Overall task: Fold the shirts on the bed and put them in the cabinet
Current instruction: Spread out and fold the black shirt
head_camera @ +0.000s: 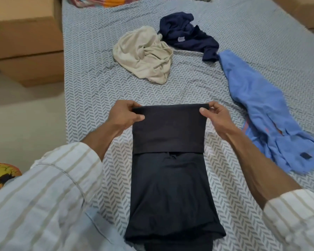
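Black shirt [168, 178]: laid flat on the bed [91, 84], near the edge, with its far end turned back over itself.
Left hand [124, 115]: the fold's left corner is pinched.
Right hand [217, 117]: the fold's right corner is pinched.
Other shirts: a cream shirt [143, 55], a navy shirt [187, 36] and a blue shirt [265, 113] are left crumpled farther up the bed.
Cabinet: not seen.
What could go wrong: the fold may be set down crooked if one corner is pulled more, or bunched if a corner is dropped.

Shirt being folded [168, 178] lies nearest on the bed [91, 78]; three crumpled shirts [143, 55] lie behind it
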`<action>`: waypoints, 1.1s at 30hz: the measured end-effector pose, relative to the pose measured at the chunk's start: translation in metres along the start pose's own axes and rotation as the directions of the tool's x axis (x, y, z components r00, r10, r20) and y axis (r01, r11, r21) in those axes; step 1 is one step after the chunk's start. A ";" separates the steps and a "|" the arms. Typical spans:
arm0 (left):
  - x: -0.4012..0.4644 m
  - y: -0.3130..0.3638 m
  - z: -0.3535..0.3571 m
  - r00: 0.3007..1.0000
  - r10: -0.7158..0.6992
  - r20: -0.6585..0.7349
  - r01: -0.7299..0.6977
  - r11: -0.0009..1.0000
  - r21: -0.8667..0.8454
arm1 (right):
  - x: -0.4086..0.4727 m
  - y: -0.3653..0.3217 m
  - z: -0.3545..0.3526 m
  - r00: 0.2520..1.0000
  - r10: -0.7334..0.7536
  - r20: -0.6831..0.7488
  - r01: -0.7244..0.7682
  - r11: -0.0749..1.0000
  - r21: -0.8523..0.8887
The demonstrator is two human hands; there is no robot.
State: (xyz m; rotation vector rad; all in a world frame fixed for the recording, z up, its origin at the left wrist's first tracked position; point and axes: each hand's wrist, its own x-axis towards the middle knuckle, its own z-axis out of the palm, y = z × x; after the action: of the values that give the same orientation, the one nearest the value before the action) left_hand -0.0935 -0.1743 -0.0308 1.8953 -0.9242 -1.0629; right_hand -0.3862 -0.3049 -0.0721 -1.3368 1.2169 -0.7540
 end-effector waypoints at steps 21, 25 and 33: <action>-0.224 -0.140 0.015 0.775 0.506 0.380 -0.630 0.563 0.535 | -0.296 0.086 -0.044 0.876 -0.390 0.282 0.481 0.712 -0.511; -0.236 -0.157 0.019 0.783 0.450 0.430 -0.622 0.585 0.520 | -0.308 0.108 -0.045 0.874 -0.382 0.301 0.486 0.696 -0.529; -0.235 -0.162 0.026 0.808 0.212 0.549 -0.546 0.617 0.566 | -0.303 0.119 -0.046 0.919 -0.190 0.347 0.378 0.675 -0.634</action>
State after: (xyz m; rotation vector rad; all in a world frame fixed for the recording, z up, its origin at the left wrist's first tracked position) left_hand -0.1728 0.0923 -0.0996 1.8795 -2.1749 -0.9266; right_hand -0.5370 -0.0153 -0.1143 -2.2241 1.1267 -0.2992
